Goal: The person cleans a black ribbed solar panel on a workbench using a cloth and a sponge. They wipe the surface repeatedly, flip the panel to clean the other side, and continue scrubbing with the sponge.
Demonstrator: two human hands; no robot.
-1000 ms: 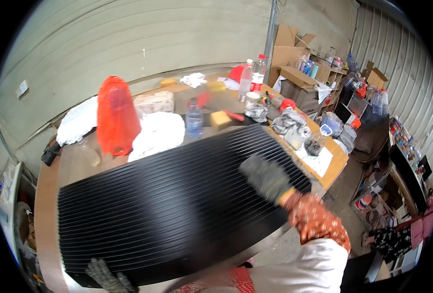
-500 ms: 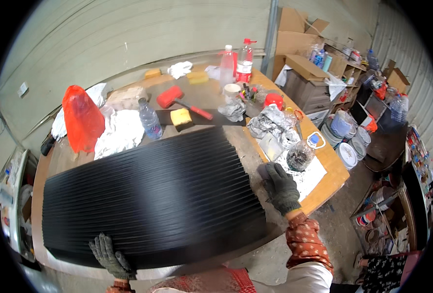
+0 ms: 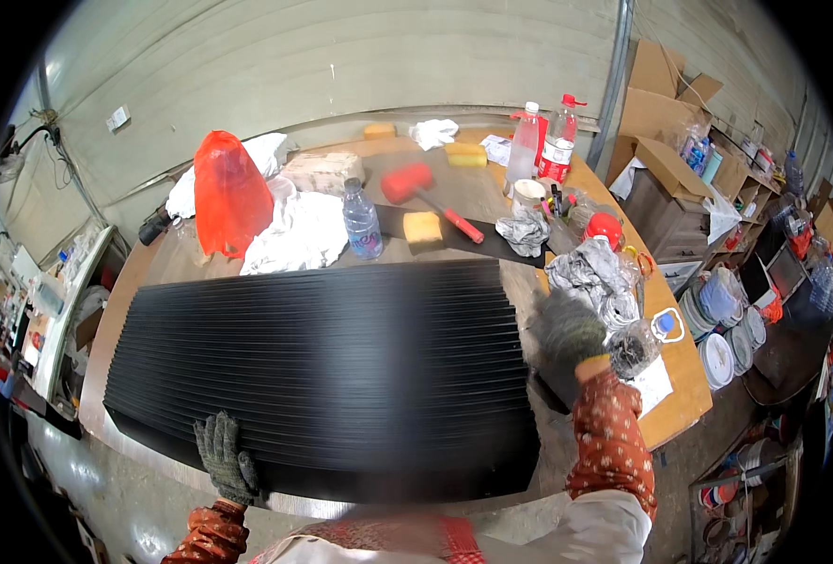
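Observation:
A wide black panel with many parallel ridges [image 3: 322, 376] lies on the table in front of me. My left hand [image 3: 227, 459], in a dark grey knit glove, rests on its near left edge, fingers stretched out. Beyond the panel's right end is my gloved right hand [image 3: 572, 331], smeared by motion; whether it holds anything is not visible. Close by it are crumpled grey-white cloths [image 3: 590, 277] and a clear plastic jug [image 3: 634, 350] with a blue cap [image 3: 665, 323] and white handle. A dark patch shows below that hand, too unclear to name.
Behind the panel are a red plastic bag [image 3: 231, 197], white rags [image 3: 296, 235], a clear bottle [image 3: 362, 224], a yellow sponge [image 3: 423, 228] and a red-headed mallet [image 3: 407, 182]. Two taller bottles stand at the back right. Lidded buckets [image 3: 716, 361] sit on the floor beside the table.
The whole view has shifted, with the table things now farther right and the left side of the room showing more. My right hand has moved away from me along the panel's right end. My left hand stays on the panel.

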